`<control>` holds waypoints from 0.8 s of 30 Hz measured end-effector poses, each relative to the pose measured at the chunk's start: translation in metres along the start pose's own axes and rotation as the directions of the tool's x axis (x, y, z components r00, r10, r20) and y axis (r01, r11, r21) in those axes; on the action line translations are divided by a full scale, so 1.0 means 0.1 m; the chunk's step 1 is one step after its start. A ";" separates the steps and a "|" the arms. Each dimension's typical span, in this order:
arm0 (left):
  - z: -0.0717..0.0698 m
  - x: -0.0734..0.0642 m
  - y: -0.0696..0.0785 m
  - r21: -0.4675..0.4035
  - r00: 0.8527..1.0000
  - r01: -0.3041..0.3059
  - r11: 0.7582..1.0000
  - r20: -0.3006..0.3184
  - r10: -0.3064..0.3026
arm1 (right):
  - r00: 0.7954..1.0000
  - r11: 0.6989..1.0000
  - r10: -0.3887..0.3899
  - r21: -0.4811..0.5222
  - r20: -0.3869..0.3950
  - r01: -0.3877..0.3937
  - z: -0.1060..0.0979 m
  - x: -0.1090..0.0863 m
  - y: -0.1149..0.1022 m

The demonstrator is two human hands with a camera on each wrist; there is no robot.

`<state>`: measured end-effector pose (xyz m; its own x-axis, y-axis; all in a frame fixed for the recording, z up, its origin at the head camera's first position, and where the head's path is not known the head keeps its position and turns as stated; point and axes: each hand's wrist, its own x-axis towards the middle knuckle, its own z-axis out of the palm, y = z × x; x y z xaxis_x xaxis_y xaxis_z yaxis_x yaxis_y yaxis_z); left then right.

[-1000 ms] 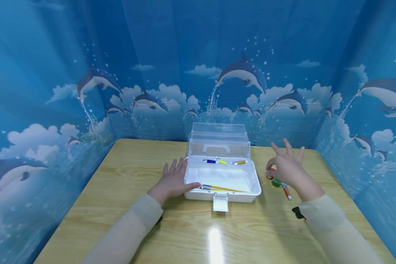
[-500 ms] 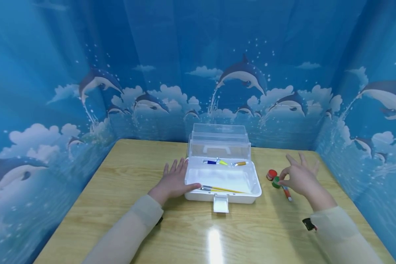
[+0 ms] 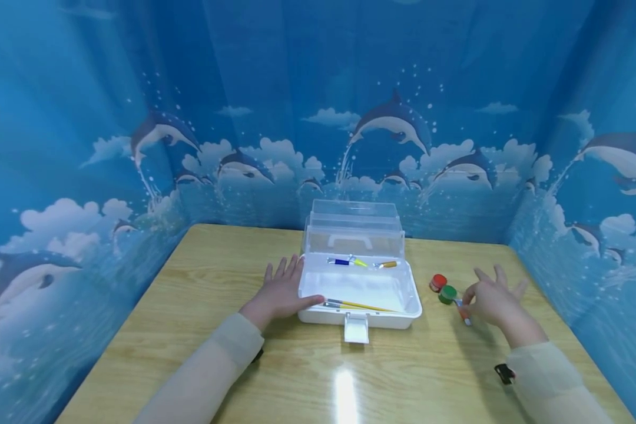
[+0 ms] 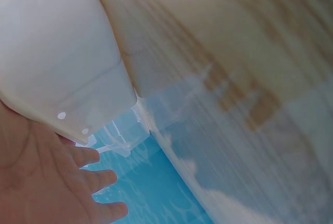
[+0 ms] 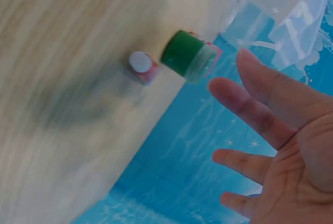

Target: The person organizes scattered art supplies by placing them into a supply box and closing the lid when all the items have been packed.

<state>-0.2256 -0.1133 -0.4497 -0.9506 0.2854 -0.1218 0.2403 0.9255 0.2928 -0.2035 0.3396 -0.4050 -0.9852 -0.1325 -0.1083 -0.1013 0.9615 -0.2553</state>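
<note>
My spread left hand (image 3: pixel 280 295) rests on the box (image 3: pixel 389 320), perhaps for steadiness, and my right hand (image 3: pixel 497 305), fingers apart, hovers near the tube (image 3: pixel 464 317).

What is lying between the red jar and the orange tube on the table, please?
The green jar sits between the red jar and the orange tube, the three forming a slanting row; the head view shows this.

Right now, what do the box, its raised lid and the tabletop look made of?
Box: probably moulded plastic; smooth, opaque white walls with rounded corners.
Lid: likely clear plastic; the blue backdrop shows through.
Tabletop: wood or wood-look laminate, can't tell which; grain visible, and a bright reflection suggests a glossy finish.
</note>
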 end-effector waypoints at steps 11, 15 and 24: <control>0.02 0.00 -0.01 -0.001 1.000 0.008 1.000 0.000 -0.008 | 0.992 0.997 0.081 -0.015 0.098 -0.080 0.11 0.09 0.10; 0.03 0.00 -0.01 -0.001 1.000 0.006 1.000 -0.002 -0.006 | 0.989 0.995 0.098 -0.034 0.111 -0.095 0.15 0.11 0.10; 0.01 -0.01 0.00 -0.020 1.000 -0.018 1.000 -0.021 0.018 | 0.980 0.990 0.135 -0.060 0.150 -0.127 0.22 0.19 0.17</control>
<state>-0.2249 -0.1138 -0.4504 -0.9501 0.2966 -0.0962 0.2539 0.9150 0.3136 -0.2207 0.3479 -0.4325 -0.9581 -0.0362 -0.2842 0.0165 0.9834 -0.1809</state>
